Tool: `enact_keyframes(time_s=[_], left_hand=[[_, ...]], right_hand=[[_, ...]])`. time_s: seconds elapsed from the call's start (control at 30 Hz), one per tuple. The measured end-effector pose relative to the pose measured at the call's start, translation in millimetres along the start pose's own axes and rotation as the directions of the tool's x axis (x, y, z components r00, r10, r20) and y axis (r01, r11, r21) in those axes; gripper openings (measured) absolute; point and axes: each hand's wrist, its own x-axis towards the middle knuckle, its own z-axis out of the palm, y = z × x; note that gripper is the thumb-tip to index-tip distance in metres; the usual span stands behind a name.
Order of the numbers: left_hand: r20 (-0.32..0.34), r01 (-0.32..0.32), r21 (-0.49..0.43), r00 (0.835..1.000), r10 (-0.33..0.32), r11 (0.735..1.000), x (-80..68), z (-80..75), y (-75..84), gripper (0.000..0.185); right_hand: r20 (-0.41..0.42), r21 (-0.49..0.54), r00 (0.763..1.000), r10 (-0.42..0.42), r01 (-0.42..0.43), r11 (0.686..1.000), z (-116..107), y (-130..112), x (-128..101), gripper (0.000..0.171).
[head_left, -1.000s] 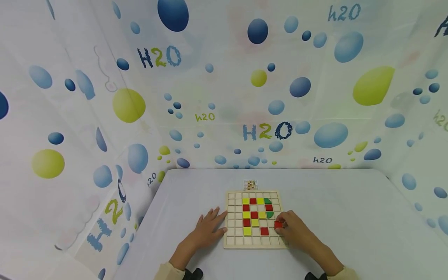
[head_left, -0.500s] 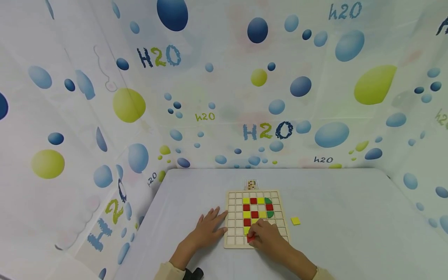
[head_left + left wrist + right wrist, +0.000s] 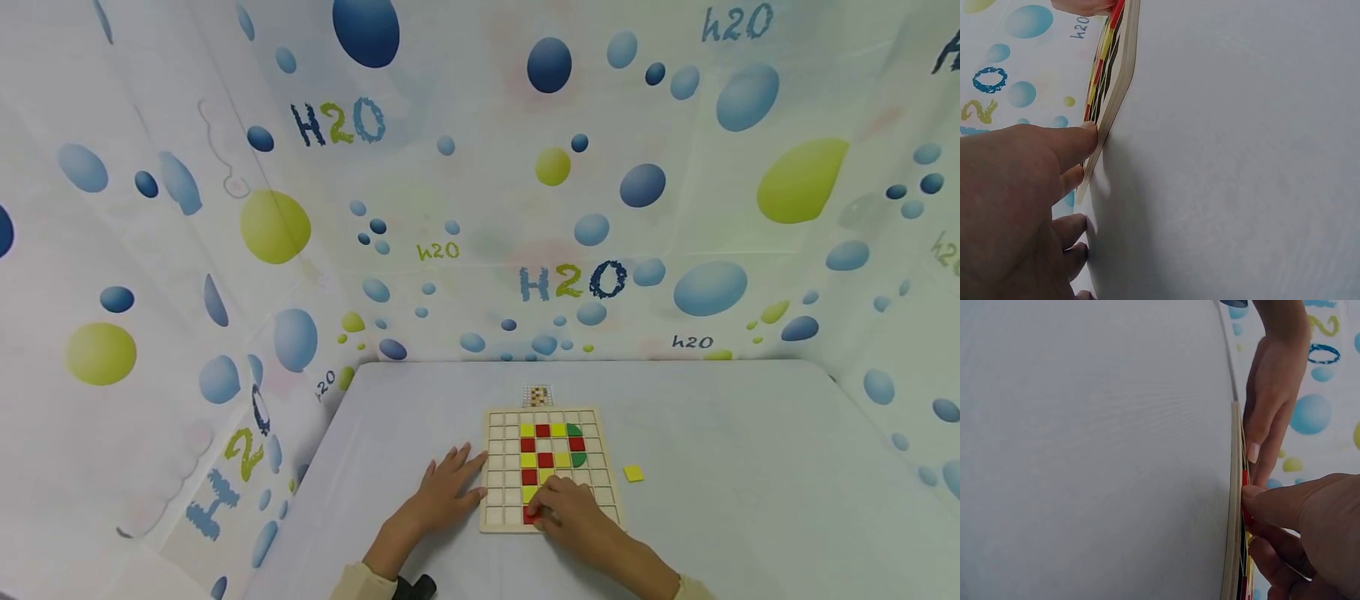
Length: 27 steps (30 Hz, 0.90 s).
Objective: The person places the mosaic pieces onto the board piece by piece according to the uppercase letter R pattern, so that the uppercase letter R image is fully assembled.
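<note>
A wooden grid board lies on the white table, with red and yellow square tiles and two green rounded tiles in its cells. At its near row, my right hand pinches a red square tile that lies in the cell below the left column of tiles. In the right wrist view, the thumb of that hand is on the red tile. My left hand is spread flat beside the board, fingertips against its left edge. The left wrist view has its thumb at the board's rim.
A loose yellow square tile lies on the table right of the board. Beyond the far edge is a small card printed with a coloured grid. A curtain with blue and green spots hangs behind the table.
My right hand has moved left from the board's right edge with the red tile, which now lies flatter in the near row. The loose yellow tile has come into sight. My left hand stays still.
</note>
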Motion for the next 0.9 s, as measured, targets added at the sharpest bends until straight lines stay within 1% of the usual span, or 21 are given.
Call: enact_keyframes(time_s=[0.17, 0.27, 0.33, 0.4, 0.43, 0.5, 0.6, 0.67, 0.77, 0.83, 0.9], left_hand=[[-0.007, -0.006, 0.011, 1.000, 0.006, 1.000, 0.2, 0.3, -1.2, 0.063], [-0.008, -0.006, 0.012, 1.000, 0.006, 1.000, 0.5, 0.2, -1.4, 0.063], [-0.006, -0.004, 0.012, 1.000, 0.004, 1.000, 0.4, -0.2, -1.0, 0.063], [-0.004, 0.000, 0.010, 1.000, 0.000, 1.000, 0.4, -0.6, -0.6, 0.063], [-0.002, 0.001, 0.010, 1.000, -0.001, 1.000, 0.3, -0.7, -0.5, 0.063], [0.002, 0.003, 0.010, 1.000, -0.003, 1.000, 0.2, -1.1, -0.1, 0.063], [0.009, 0.001, 0.010, 1.000, -0.001, 1.000, -0.1, -1.6, -0.1, 0.063], [0.012, 0.002, 0.009, 1.000, -0.002, 1.000, -0.5, -2.1, -0.2, 0.063], [0.012, 0.000, 0.005, 1.000, -0.001, 1.000, -0.5, -2.2, -0.6, 0.063], [0.011, -0.001, 0.001, 1.000, 0.000, 1.000, -0.2, -1.8, -0.9, 0.063], [0.012, -0.003, 0.002, 1.000, 0.003, 1.000, 0.3, -0.7, -1.6, 0.063]], right_hand=[[-0.012, -0.012, 1.000, -0.012, 0.012, 1.000, -0.8, -0.1, -0.1, 0.010], [-0.018, 0.000, 1.000, 0.018, -0.018, 1.000, -5.0, 1.1, -1.1, 0.009], [-0.029, 0.005, 0.997, 0.069, -0.069, 0.998, -9.4, 5.7, -1.1, 0.011], [-0.036, 0.036, 0.989, 0.146, -0.145, 0.989, -17.3, 14.4, -1.2, 0.014], [-0.044, 0.052, 0.980, 0.195, -0.192, 0.980, -21.8, 19.9, -1.6, 0.016], [-0.069, 0.077, 0.959, 0.273, -0.268, 0.960, -33.3, 32.8, -3.1, 0.027], [-0.100, 0.107, 0.929, 0.356, -0.346, 0.932, -51.9, 53.0, -9.2, 0.044], [-0.113, 0.096, 0.922, 0.371, -0.361, 0.928, -63.0, 65.3, -14.6, 0.054], [-0.101, 0.069, 0.919, 0.380, -0.375, 0.925, -74.0, 81.7, -23.2, 0.058], [-0.095, 0.040, 0.921, 0.377, -0.375, 0.926, -77.3, 90.9, -27.6, 0.056], [-0.082, 0.021, 0.925, 0.370, -0.370, 0.929, -77.4, 98.7, -30.9, 0.047]])
